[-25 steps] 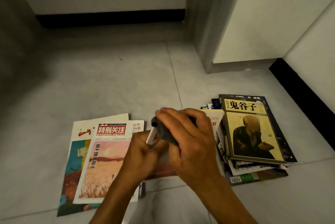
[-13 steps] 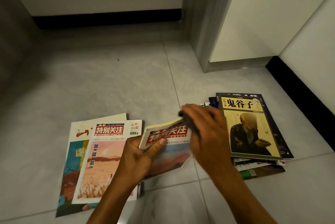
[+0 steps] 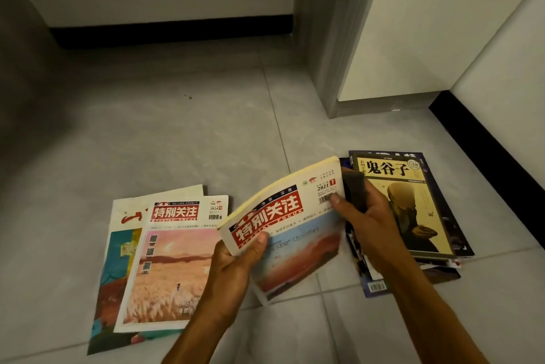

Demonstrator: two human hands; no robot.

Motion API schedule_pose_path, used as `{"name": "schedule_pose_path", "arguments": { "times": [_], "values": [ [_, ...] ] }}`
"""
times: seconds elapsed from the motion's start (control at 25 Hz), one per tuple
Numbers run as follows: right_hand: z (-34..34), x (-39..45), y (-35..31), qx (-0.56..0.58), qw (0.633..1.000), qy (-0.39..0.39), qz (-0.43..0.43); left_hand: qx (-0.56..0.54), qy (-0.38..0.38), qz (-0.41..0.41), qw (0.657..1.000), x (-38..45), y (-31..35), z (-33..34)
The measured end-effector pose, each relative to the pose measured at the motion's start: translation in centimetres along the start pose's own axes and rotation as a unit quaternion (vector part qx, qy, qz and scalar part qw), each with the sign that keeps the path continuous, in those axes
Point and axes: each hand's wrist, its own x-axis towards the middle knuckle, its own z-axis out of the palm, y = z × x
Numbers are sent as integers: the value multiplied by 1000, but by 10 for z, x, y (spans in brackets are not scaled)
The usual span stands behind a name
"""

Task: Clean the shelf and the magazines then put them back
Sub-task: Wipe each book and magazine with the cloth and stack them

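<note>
My left hand point(image 3: 233, 266) grips a red-titled magazine point(image 3: 295, 234) by its lower left corner, thumb on the cover, and holds it tilted above the floor. My right hand point(image 3: 368, 216) holds a dark grey cloth point(image 3: 354, 186) against the magazine's right edge, thumb on the cover near the barcode. Two more magazines lie flat on the floor at the left, a pink-covered one point(image 3: 174, 269) on top of a larger colourful one point(image 3: 118, 251). A stack of magazines point(image 3: 413, 210) sits on the floor at the right, a yellow-covered one on top.
Grey floor tiles point(image 3: 177, 142) stretch ahead. A white wall with a black skirting board point(image 3: 171, 30) closes the back. A grey door frame point(image 3: 327, 54) and a white panel stand at the right, with black skirting point(image 3: 486, 142) along the right wall.
The cloth has swept across the held magazine's cover from left to right, to its right edge. The magazine's whole cover now shows and its top is lifted higher.
</note>
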Motion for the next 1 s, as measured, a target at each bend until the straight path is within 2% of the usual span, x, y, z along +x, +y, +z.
{"name": "schedule_pose_path", "arguments": {
  "times": [0.04,0.12,0.2,0.28,0.36,0.4,0.48,0.56,0.64,0.76,0.92,1.0],
  "values": [
    [-1,0,-1,-47,999,-11,-4,-15,-15,-11,1000,1,1,-4],
    [-3,1,-6,-103,994,-30,-9,-23,-97,-42,994,7,11,-20],
    [-5,0,-19,-170,980,-92,-41,74,-189,-67,977,15,29,-38],
    [-4,1,-31,-262,947,-164,-85,208,-247,-46,945,20,37,-40],
    [12,0,-36,-316,917,-192,-147,289,-207,18,935,19,36,-23],
    [26,-3,-34,-330,909,-183,-178,304,-144,67,939,16,34,-12],
    [56,-13,-29,-353,897,-108,-242,274,-11,158,948,11,26,-4],
    [80,-21,-30,-381,860,-27,-339,256,14,215,942,11,20,-4],
    [81,-15,-30,-393,823,-17,-410,231,-12,234,944,10,26,-5],
    [49,-2,-17,-407,824,-6,-394,211,-51,228,949,8,36,-13],
    [-8,17,5,-481,816,9,-322,171,-27,184,968,10,42,-29],
    [-26,22,16,-466,844,8,-265,175,-32,168,970,10,41,-31]
  ]
}}
